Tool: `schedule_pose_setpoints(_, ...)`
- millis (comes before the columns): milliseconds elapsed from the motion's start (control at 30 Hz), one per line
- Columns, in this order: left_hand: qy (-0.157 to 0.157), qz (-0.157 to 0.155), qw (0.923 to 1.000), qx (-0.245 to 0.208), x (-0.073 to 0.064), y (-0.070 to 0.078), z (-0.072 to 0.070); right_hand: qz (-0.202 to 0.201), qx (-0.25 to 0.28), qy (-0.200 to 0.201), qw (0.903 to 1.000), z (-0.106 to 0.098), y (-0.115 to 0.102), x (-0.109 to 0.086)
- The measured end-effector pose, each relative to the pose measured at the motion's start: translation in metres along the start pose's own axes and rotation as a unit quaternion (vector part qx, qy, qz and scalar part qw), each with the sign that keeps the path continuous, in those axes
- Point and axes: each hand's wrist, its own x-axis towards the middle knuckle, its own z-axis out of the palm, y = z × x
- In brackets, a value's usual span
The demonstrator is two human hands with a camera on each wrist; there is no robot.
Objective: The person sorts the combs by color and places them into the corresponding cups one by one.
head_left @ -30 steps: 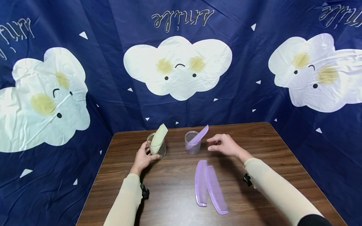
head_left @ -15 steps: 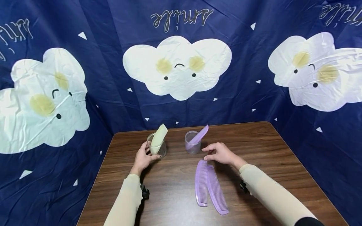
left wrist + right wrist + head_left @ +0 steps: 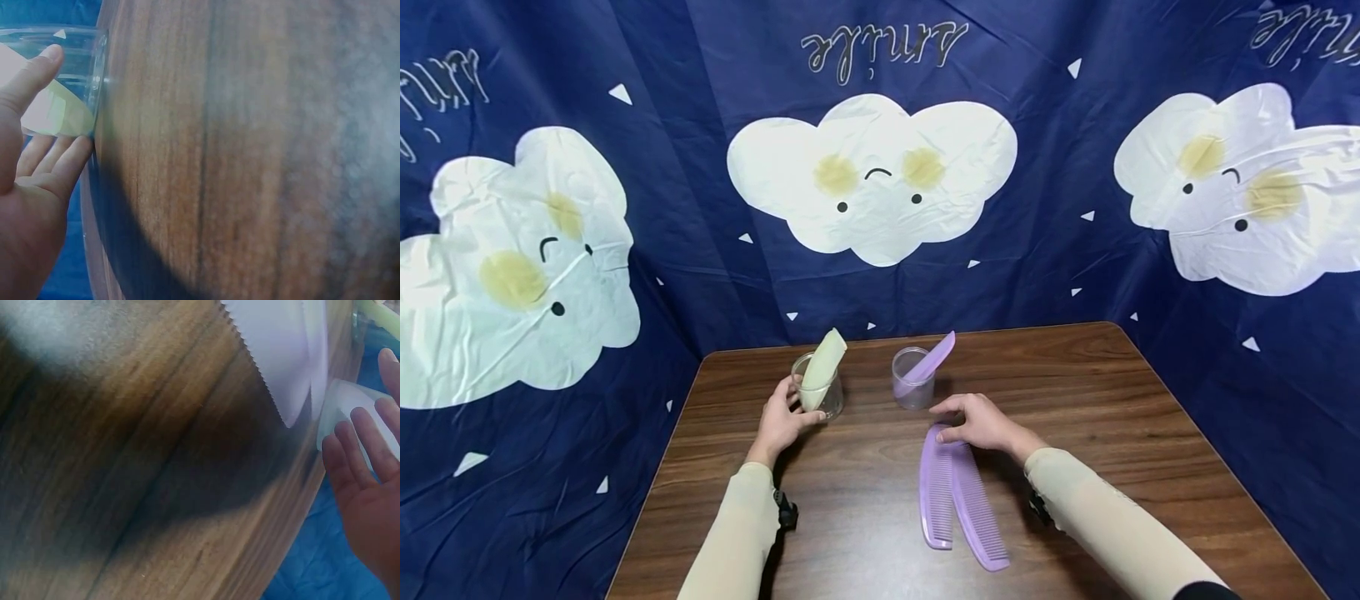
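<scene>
At the back left of the table, my left hand (image 3: 778,423) holds a clear cup (image 3: 832,405) between thumb and fingers. A pale green comb (image 3: 824,363) leans inside that cup, its upper end above the rim. My right hand (image 3: 985,422) hovers with loosely bent fingers over the upper ends of two purple combs. One purple comb (image 3: 936,504) lies on the left, and the other purple comb (image 3: 983,518) lies beside it, slanting away toward the front. In the right wrist view the hand (image 3: 372,512) has nothing between its fingers.
A second clear cup (image 3: 913,399) stands at the back middle with a purple comb (image 3: 934,358) tilted in it. The wooden table (image 3: 865,483) ends at a dark blue cloth (image 3: 850,292) printed with white clouds, which hangs around the back and sides.
My right hand has moved down and left from beside the second cup to the upper ends of the purple combs. My left hand has stayed on its cup.
</scene>
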Motion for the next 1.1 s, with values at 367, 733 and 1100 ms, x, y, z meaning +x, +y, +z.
schedule_pose_setpoints(367,0.002,-0.003,1.0,-0.001,-0.002,0.002,0.0,0.015,-0.023,-0.024,0.9993,0.012,0.005,-0.004)
schedule_pose_setpoints(733,-0.004,-0.012,0.9999,0.009,-0.002,0.002,-0.001,0.0,-0.047,-0.048,0.9978,0.018,0.01,-0.002)
schedule_pose_setpoints(1100,-0.001,-0.009,0.9994,0.032,-0.001,0.004,-0.001,0.017,-0.039,-0.052,0.9977,0.017,0.007,0.002)
